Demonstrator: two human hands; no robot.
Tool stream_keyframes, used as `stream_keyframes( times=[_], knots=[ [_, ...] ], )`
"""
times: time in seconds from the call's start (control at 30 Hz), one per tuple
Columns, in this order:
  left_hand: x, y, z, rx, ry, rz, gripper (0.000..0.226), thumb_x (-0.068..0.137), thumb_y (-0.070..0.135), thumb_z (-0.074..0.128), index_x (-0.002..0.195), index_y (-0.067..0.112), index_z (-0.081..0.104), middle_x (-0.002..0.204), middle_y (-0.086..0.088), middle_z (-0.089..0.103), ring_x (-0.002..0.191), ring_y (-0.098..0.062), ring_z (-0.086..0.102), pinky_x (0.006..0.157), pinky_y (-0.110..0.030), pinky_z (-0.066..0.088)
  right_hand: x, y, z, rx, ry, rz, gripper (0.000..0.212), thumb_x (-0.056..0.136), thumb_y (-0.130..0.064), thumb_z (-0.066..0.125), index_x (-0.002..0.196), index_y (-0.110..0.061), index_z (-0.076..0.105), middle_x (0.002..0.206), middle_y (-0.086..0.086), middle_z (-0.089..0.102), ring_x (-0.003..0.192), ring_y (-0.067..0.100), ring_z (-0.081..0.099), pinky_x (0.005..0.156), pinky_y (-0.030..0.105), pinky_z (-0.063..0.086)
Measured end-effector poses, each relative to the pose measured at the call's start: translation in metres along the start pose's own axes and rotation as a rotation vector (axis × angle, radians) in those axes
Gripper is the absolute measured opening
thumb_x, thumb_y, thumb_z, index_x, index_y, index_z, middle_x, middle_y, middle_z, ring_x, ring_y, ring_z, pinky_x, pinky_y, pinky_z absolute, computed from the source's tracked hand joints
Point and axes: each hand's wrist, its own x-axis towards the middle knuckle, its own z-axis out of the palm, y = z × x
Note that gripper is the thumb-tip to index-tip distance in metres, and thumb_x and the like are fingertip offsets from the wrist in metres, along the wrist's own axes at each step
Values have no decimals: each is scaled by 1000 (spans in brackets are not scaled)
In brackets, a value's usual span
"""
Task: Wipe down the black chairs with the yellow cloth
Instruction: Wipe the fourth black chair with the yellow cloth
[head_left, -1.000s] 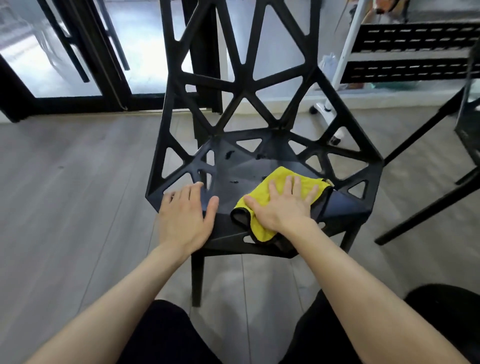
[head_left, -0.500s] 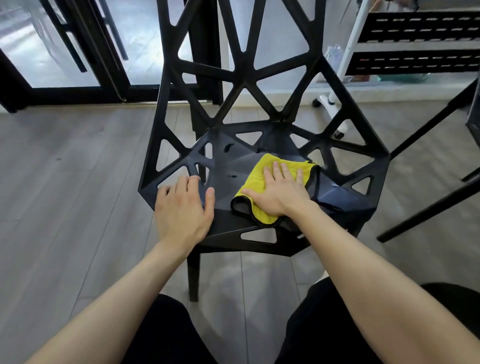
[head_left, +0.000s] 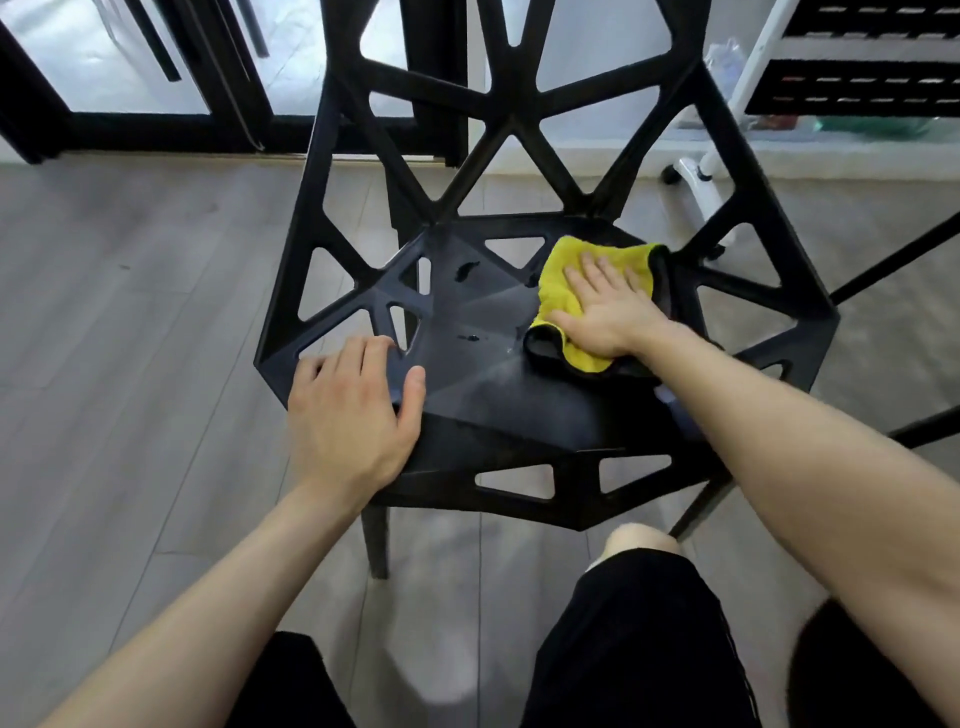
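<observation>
A black chair (head_left: 498, 405) with triangular cut-outs in its seat and back stands in front of me on the wooden floor. The yellow cloth (head_left: 563, 270), dark on its underside, lies bunched on the right rear part of the seat. My right hand (head_left: 608, 306) presses flat on the cloth with straight fingers. My left hand (head_left: 353, 410) rests flat on the seat's front left corner, thumb spread out. A damp streak shows on the seat between the hands.
Another black chair's legs (head_left: 893, 260) cross the right edge. A white wheeled rack (head_left: 701, 171) with black shelves stands behind on the right. Black-framed glass doors (head_left: 156, 104) run along the back. My knees in black shorts (head_left: 634, 623) are just below the seat.
My right hand has pushed the cloth from the front middle of the seat toward the back right. The view has moved closer to the chair. The left hand has stayed on the front left corner.
</observation>
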Motion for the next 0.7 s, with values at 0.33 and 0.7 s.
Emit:
stream_keyframes(
  times=[0.33,0.7],
  knots=[
    [0,1,-1,-16,55,-6,43,109,53,42,119,16,63,104,1,68,92,-24,62,96,-41,42,40,-31,-5,9,15,-34,105,89,-89,7,169,-22,-4,176,6,-16,162,25,-16,129,55,-10],
    [2,0,-6,-40,-27,-21,33,108,39,42,120,16,63,105,-2,71,97,-28,66,98,-45,45,-172,-107,21,148,60,-316,84,103,-71,22,169,-19,15,177,1,6,164,17,0,132,45,1]
  ],
)
